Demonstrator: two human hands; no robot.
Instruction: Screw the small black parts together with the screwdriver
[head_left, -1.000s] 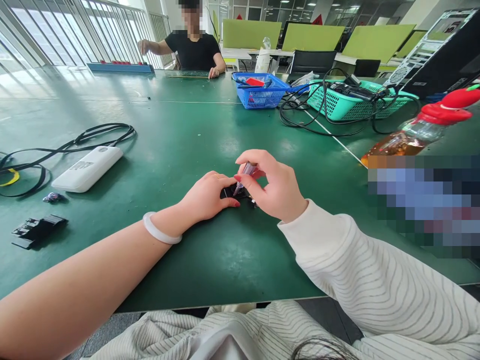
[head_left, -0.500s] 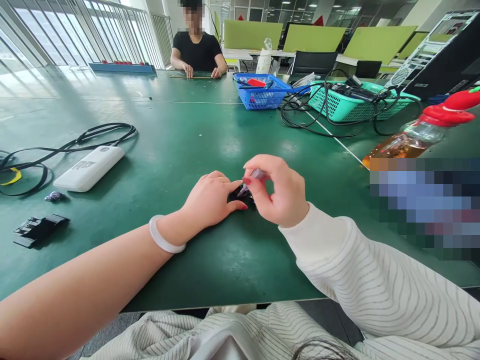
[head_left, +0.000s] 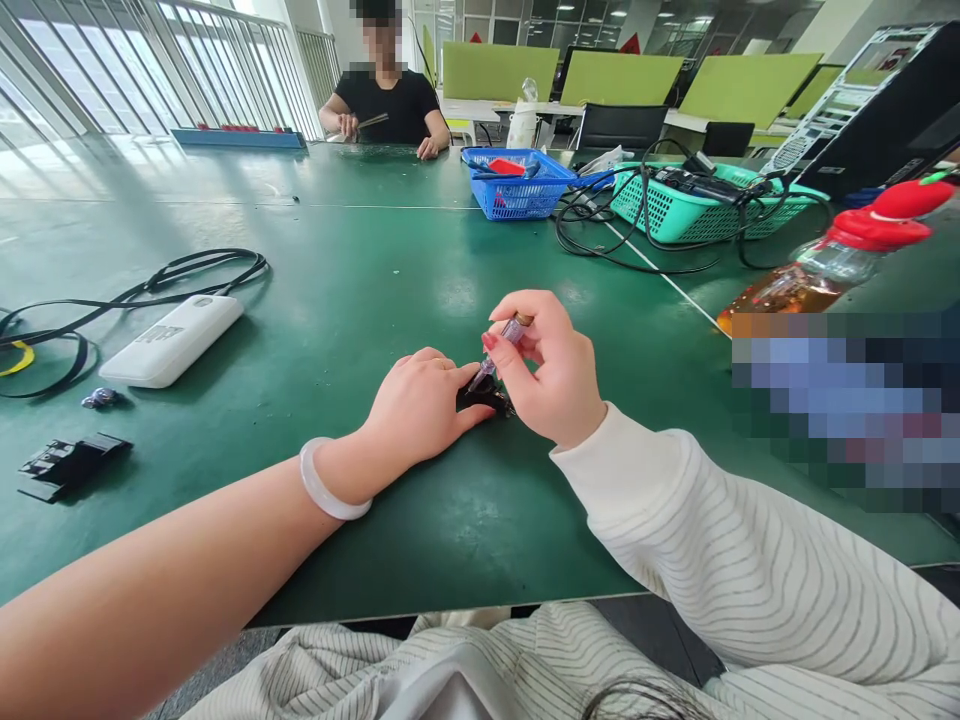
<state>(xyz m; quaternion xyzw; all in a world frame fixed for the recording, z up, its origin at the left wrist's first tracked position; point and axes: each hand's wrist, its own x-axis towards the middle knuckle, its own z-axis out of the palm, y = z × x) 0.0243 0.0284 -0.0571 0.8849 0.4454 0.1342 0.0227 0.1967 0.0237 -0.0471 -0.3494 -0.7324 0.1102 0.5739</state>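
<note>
My left hand [head_left: 416, 405] lies low over the table, its thumb and forefinger closed around a small black plastic part [head_left: 482, 397], which they press against the green tabletop. Most of that part is hidden by my fingers. In my right hand [head_left: 551, 370] is a small screwdriver [head_left: 501, 345] with a clear, purplish handle and a brownish end cap. It is pinched between thumb and fingers, tilted, its lower end down at the black part. Whether the tip sits in a screw is too small to tell.
On the left are a black plastic piece [head_left: 75, 465], a small wrapped item [head_left: 101, 398] and a white power bank [head_left: 172, 340] with cables. Farther back stand a blue basket [head_left: 521, 195] and a teal basket [head_left: 675, 225]. A bottle [head_left: 795, 285] leans right; a person [head_left: 390, 110] sits opposite.
My right hand has shifted slightly upward and turned, so more of the screwdriver's handle and cap shows. My left hand stays on the black part. The person opposite has raised a thin item.
</note>
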